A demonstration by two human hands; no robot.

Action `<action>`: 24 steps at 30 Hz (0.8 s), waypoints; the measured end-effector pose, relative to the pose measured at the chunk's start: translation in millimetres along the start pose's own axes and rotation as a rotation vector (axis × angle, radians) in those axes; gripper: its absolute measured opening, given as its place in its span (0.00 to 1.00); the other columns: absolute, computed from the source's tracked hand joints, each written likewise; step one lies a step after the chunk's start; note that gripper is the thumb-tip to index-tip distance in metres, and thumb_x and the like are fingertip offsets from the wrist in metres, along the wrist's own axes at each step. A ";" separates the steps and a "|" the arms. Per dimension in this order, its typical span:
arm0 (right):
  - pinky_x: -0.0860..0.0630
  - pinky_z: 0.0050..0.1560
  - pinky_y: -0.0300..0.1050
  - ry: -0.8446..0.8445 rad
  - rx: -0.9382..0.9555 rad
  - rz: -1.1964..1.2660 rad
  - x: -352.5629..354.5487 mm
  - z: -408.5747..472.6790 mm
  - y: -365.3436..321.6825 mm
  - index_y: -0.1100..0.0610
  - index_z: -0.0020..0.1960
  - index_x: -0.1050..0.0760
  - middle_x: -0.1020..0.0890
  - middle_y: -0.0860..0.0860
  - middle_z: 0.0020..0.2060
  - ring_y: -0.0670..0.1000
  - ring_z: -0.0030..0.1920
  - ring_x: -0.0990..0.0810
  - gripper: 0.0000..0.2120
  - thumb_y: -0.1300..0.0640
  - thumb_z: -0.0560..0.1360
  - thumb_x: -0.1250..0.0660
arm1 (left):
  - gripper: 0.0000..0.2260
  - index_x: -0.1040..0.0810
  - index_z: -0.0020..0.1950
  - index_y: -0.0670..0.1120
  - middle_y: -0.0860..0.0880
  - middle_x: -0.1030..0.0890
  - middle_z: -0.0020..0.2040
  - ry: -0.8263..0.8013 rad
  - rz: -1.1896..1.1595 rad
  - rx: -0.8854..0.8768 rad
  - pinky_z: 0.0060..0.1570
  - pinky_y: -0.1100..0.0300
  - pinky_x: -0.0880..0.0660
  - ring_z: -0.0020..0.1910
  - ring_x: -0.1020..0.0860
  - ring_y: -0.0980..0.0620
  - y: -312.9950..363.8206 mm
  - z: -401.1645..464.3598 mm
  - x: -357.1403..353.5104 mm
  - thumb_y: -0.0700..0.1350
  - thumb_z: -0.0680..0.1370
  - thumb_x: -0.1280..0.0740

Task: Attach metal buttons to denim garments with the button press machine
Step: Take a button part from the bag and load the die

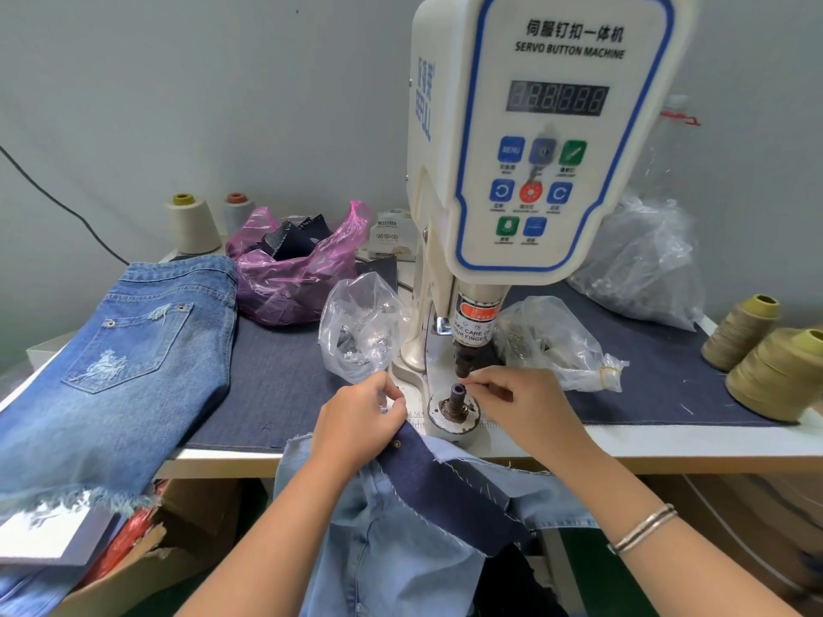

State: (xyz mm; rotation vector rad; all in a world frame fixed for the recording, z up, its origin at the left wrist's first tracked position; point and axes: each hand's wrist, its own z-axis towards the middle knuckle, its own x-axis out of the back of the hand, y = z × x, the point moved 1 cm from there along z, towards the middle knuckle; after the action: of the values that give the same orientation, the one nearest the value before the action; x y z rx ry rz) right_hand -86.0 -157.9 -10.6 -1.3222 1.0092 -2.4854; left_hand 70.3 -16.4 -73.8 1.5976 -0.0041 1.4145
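The white servo button machine [534,140] stands at the table's middle, its dark upper punch [463,362] hanging over the lower die post [456,396]. My right hand [512,403] pinches a small part at the top of the die post. My left hand [360,420] grips the edge of a dark blue denim strip [450,487] that has a metal button [397,444] on it. The strip lies over a light blue denim garment [387,541] hanging off the table's front edge. Two clear bags of metal buttons [360,331] [552,345] flank the machine.
Faded jeans [124,358] lie at the left on a dark denim mat [276,385]. A pink bag of dark fabric scraps [294,260] and thread cones [193,224] stand behind. Olive thread cones [775,371] sit at the right. A cardboard box [147,567] is under the table.
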 end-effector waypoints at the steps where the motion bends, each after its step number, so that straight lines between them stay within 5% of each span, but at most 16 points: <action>1: 0.29 0.37 0.25 0.049 -0.008 0.036 2.6 -3.9 -0.6 0.56 0.49 0.16 0.22 0.36 0.29 0.40 0.35 0.22 0.06 0.62 0.73 0.29 | 0.04 0.28 0.39 0.57 0.53 0.20 0.34 -0.001 -0.006 0.003 0.36 0.59 0.34 0.36 0.25 0.57 0.0 -0.2 0.3 0.53 0.73 0.36; 4: 0.30 0.40 0.28 0.210 0.010 0.130 10.7 -31.3 -6.7 0.48 0.49 0.19 0.20 0.39 0.36 0.42 0.38 0.23 0.05 0.56 0.74 0.31 | 0.03 0.28 0.40 0.60 0.54 0.19 0.35 -0.004 -0.066 0.020 0.37 0.59 0.34 0.37 0.24 0.58 0.6 0.6 1.7 0.53 0.73 0.35; 9: 0.34 0.48 0.39 0.162 0.107 -0.142 -4.7 -108.9 -6.7 0.46 0.45 0.26 0.22 0.40 0.41 0.40 0.45 0.28 0.09 0.44 0.68 0.33 | 0.06 0.27 0.40 0.64 0.59 0.21 0.32 0.011 -0.158 0.036 0.37 0.59 0.32 0.35 0.24 0.59 2.5 1.7 3.9 0.52 0.72 0.33; 13: 0.33 0.49 0.51 0.010 -0.175 -0.405 -23.3 -139.2 5.4 0.43 0.44 0.20 0.19 0.42 0.46 0.45 0.52 0.26 0.16 0.39 0.58 0.30 | 0.05 0.26 0.39 0.61 0.57 0.23 0.30 0.018 -0.210 0.036 0.42 0.55 0.26 0.37 0.22 0.55 2.3 2.2 4.4 0.51 0.73 0.32; 16: 0.43 0.64 0.47 -0.127 -0.473 -0.373 -34.7 -141.7 17.8 0.30 0.64 0.41 0.32 0.34 0.60 0.43 0.67 0.36 0.27 0.31 0.68 0.37 | 0.05 0.26 0.40 0.61 0.56 0.22 0.31 0.021 -0.218 0.032 0.44 0.54 0.25 0.38 0.22 0.55 2.9 1.6 5.3 0.51 0.73 0.32; 18: 0.44 0.62 0.43 -0.087 -0.542 -0.245 -41.1 -140.4 27.0 0.28 0.60 0.46 0.29 0.34 0.54 0.41 0.63 0.36 0.25 0.32 0.69 0.37 | 0.05 0.25 0.39 0.61 0.56 0.22 0.30 0.023 -0.223 0.028 0.44 0.54 0.24 0.37 0.22 0.54 2.6 2.0 5.1 0.51 0.73 0.32; 21: 0.47 0.53 0.42 -0.089 -0.513 -0.185 -42.5 -135.4 22.8 0.31 0.44 0.32 0.27 0.35 0.43 0.38 0.54 0.36 0.06 0.35 0.71 0.35 | 0.03 0.25 0.40 0.60 0.59 0.23 0.29 0.026 -0.231 0.020 0.44 0.53 0.24 0.36 0.22 0.53 1.0 2.4 5.0 0.52 0.72 0.32; 24: 0.49 0.53 0.41 -0.045 -0.486 -0.210 -35.2 -133.4 32.0 0.36 0.36 0.29 0.29 0.32 0.44 0.41 0.55 0.36 0.09 0.45 0.71 0.29 | 0.02 0.25 0.40 0.60 0.62 0.23 0.29 0.027 -0.253 0.012 0.43 0.53 0.24 0.34 0.23 0.53 0.7 2.3 5.3 0.52 0.72 0.32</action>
State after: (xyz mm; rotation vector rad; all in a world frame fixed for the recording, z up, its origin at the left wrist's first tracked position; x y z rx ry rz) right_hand -174.6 -102.0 -105.8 -1.6826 1.6127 -2.4281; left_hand 73.4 -15.2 -68.9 1.5293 0.2152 1.2411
